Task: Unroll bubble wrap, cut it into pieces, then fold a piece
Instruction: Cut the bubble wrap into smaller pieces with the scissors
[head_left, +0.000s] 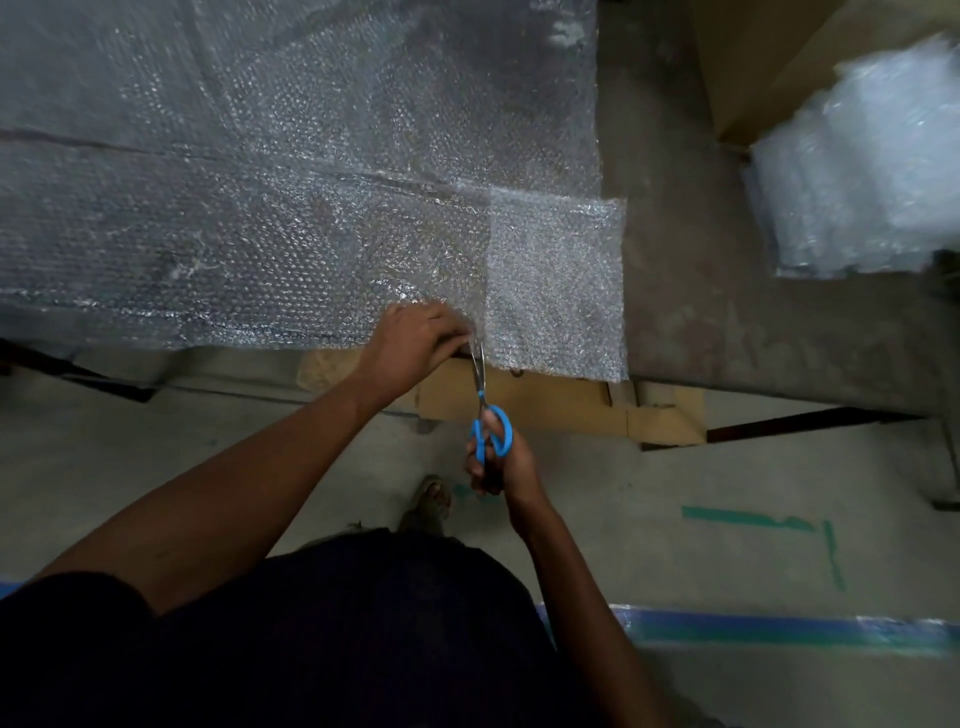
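A wide sheet of bubble wrap (270, 208) lies unrolled across the grey table (727, 322). At its right end a whiter rectangular patch of bubble wrap (556, 280) reaches the table's near edge. My left hand (410, 345) pinches the wrap's near edge just left of that patch. My right hand (493, 462) grips blue-handled scissors (491, 428) below the table edge. Their blades point up and meet the wrap's edge beside my left fingers.
A stack of cut bubble wrap pieces (857, 171) sits at the right of the table, next to a cardboard box (753, 62). Flattened cardboard (561, 405) lies under the table's near edge. Green and blue tape marks the concrete floor (753, 519). My foot (431, 499) is below.
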